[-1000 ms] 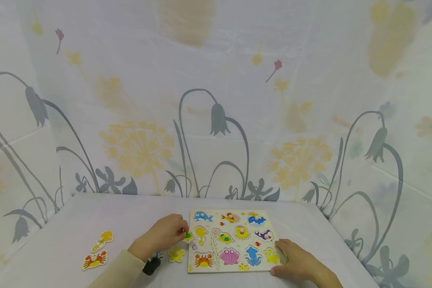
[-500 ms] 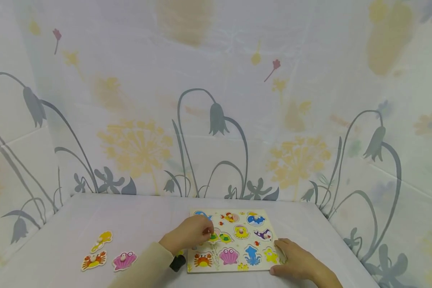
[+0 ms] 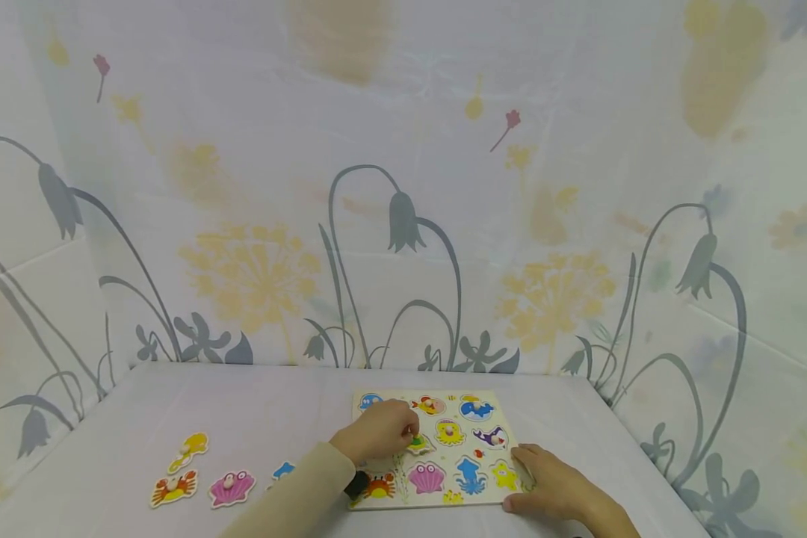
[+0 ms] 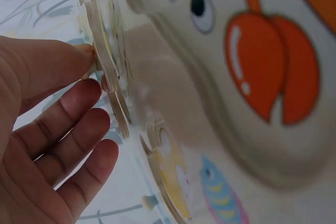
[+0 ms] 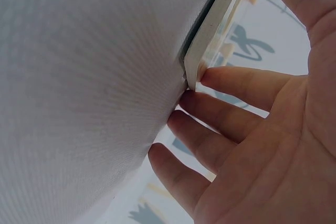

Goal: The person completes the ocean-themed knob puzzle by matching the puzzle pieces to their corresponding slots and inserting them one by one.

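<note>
In the head view a wooden peg puzzle board [image 3: 437, 506] with sea animal pictures lies on the table. My left hand [image 3: 383, 431] is over its middle and pinches a green turtle puzzle piece [image 3: 420, 445] by its knob, at the printed turtle's spot. The left wrist view shows thumb and index finger of that hand [image 4: 58, 124] meeting at the piece; whether it sits fully in its recess cannot be told. At the board's right edge my right hand [image 3: 554, 482] rests with its fingers extended. In the right wrist view the fingertips of this hand [image 5: 252, 129] touch the board's edge [image 5: 212, 24].
Left of the board lie a yellow seahorse piece [image 3: 190, 451], a crab piece [image 3: 173, 489] and a pink shell piece [image 3: 232, 488]. A blue piece [image 3: 284, 470] is partly covered by the left sleeve [image 3: 302, 493]. A flowered curtain [image 3: 403, 299] hangs behind the table.
My left hand has carried the turtle piece rightward from beside the board to its middle. The shell and blue pieces have come out from behind the sleeve. My right hand has stayed put.
</note>
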The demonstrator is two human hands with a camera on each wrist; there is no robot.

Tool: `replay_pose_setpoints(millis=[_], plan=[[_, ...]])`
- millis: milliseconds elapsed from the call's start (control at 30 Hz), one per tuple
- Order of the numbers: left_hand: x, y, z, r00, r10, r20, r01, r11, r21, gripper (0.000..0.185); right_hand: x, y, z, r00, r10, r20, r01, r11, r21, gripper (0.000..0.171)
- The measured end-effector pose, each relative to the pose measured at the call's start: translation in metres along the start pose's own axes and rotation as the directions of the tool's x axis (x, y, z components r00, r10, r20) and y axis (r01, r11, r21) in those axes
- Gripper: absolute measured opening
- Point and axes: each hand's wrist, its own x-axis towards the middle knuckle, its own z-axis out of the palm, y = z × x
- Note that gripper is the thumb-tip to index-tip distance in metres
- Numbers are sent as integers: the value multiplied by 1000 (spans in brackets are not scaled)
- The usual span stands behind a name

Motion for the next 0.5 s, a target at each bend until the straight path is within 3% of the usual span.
replay_pose_setpoints(millis=[500], plan=[[11, 4, 7, 997, -51, 54, 50, 998, 27, 6, 1, 0, 1, 1000, 15, 4, -15, 1000, -5, 92]])
